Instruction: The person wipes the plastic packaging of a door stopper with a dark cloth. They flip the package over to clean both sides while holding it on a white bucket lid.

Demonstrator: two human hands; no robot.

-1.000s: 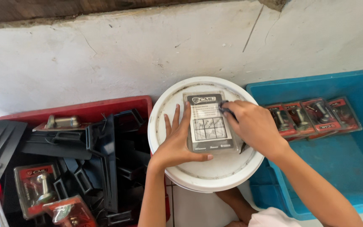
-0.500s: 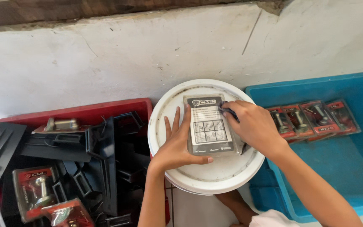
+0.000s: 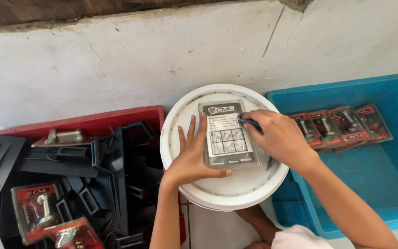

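1. White plastic is the work surface: a round bucket lid (image 3: 217, 193) sits between a red bin (image 3: 93, 121) on the left and a blue bin (image 3: 392, 184) on the right, all against a scuffed whitewashed wall (image 3: 116, 60).
2. On the lid lies a clear blister pack (image 3: 226, 136), flat, with its printed grey-and-white backing card facing up (the card shows small line drawings).
3. The left hand (image 3: 192, 159) rests palm down on the lid at the pack's left edge, its fingers (image 3: 190, 131) spread and pointing towards the wall, the thumb stretched along the pack's lower edge.
4. The right hand (image 3: 277, 136) comes in from the right and covers the pack's right side; its fingertips are drawn together, pinching a small dark object (image 3: 249, 122) at the card's upper right edge. What that object is cannot be told.
5. Four red-carded blister packs (image 3: 342, 124) lie in an overlapping row along the far side of the blue bin, each with metal hardware under its clear bubble.
6. The red bin holds a jumble of black plastic brackets (image 3: 111, 161), with a metal fitting (image 3: 65, 136) lying on top near the far rim.
7. Also in the red bin, near its front left, are more red-carded packs (image 3: 35, 207) (one shows a metal bolt-like part), tilted among the black pieces.
8. Below the lid, a bit of tiled floor (image 3: 208, 230) shows between the person's forearms.
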